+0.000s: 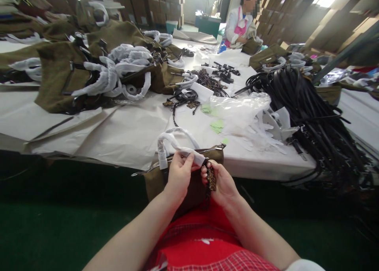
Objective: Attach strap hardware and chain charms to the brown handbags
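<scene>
An olive-brown handbag [154, 184] rests against my lap at the table's front edge, its zipped top facing up. White wrapping covers its two looped handles [162, 146]. My left hand [181, 172] is closed, pinching the wrapped handle near its right end. Beside it, my right hand [220, 183] is closed around a leopard-print charm [211, 178] with a dark strap, close to where the handle meets the bag. The fingertips of both hands nearly meet. Part of the bag's front is hidden behind my hands and forearms.
Olive bags [56, 73] with wrapped handles are piled at the left. Black straps [299, 97] hang over the table's right edge. Clear plastic bags [239, 109], green paper pieces [217, 125] and more leopard-print charms [207, 79] lie mid-table. A co-worker [238, 26] handles a bag at the far side.
</scene>
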`<state>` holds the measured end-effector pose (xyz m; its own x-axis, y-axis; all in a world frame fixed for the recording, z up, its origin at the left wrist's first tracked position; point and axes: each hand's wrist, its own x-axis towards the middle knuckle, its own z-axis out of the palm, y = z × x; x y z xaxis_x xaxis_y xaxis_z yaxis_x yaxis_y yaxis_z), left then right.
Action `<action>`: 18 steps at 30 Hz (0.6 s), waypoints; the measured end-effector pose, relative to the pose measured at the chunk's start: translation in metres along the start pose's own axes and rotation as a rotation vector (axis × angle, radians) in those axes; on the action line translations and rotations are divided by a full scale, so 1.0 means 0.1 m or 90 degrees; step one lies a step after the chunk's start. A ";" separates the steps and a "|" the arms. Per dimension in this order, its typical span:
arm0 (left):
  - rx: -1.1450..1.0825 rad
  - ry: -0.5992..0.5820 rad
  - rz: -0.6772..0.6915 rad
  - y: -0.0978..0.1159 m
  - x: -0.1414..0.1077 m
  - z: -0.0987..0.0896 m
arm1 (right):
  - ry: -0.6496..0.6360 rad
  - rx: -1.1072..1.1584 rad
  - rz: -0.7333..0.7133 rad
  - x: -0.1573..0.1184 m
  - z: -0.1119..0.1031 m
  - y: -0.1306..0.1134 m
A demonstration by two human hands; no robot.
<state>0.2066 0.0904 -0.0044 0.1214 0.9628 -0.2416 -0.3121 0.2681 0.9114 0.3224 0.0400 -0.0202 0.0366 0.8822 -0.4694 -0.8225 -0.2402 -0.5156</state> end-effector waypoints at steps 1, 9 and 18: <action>-0.014 0.006 -0.009 0.00 -0.01 0.00 | -0.008 0.002 0.001 0.01 -0.01 -0.01; -0.070 0.021 -0.058 -0.09 -0.02 -0.02 | -0.120 0.006 0.044 0.04 -0.03 -0.07; 0.138 -0.086 0.141 0.03 -0.08 -0.22 | 0.145 -0.914 -0.538 0.08 -0.27 -0.67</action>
<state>0.1840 0.0839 -0.0072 0.2015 0.9795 0.0029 -0.1384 0.0255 0.9900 0.3930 0.0521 -0.0085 0.3482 0.9060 0.2406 0.6125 -0.0256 -0.7901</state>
